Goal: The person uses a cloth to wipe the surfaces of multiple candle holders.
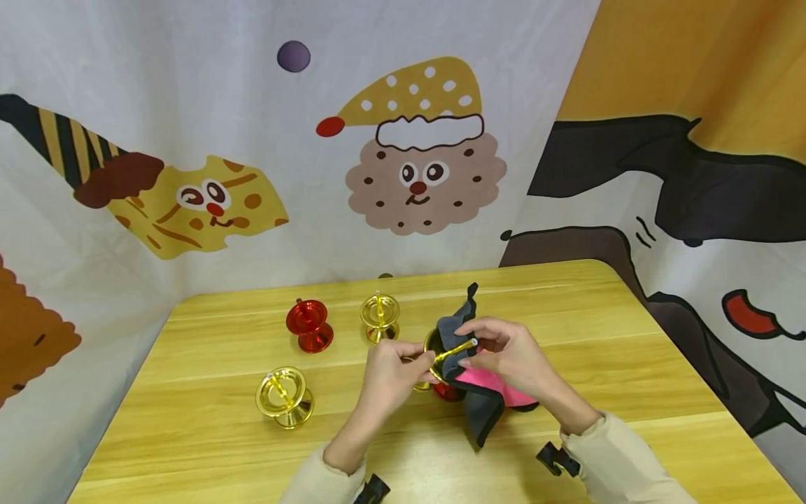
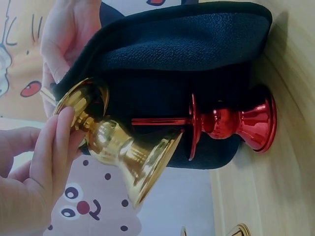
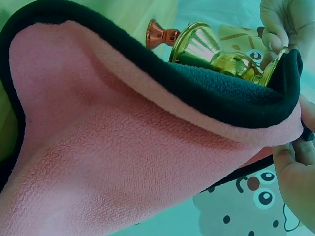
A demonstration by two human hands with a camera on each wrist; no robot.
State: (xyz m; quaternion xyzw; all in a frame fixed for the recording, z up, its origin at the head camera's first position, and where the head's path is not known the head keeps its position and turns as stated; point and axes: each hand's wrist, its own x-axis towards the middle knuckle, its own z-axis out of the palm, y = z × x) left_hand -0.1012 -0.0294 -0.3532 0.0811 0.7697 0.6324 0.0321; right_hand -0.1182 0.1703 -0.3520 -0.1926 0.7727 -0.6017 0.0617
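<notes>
My left hand [image 1: 392,378] pinches the dish rim of a shiny gold candle holder [image 2: 110,142]. The holder is tilted, its dish turned toward my right hand and a thin central stem [image 1: 458,348] poking out of it. A fleece cloth, pink [image 3: 147,142] on one side and dark grey [image 2: 162,46] on the other with a black edge, is gripped by my right hand [image 1: 513,353]. Part of the cloth lies inside the dish by the stem; the rest hangs down. Behind the gold holder, a red candle holder [image 2: 221,123] stands upright on the table, mostly hidden in the head view.
On the wooden table [image 1: 208,448] stand another red candle holder [image 1: 308,325], a gold one [image 1: 380,313] at the back and a gold one [image 1: 285,399] at the left. A cartoon-printed curtain [image 1: 239,84] hangs behind the table.
</notes>
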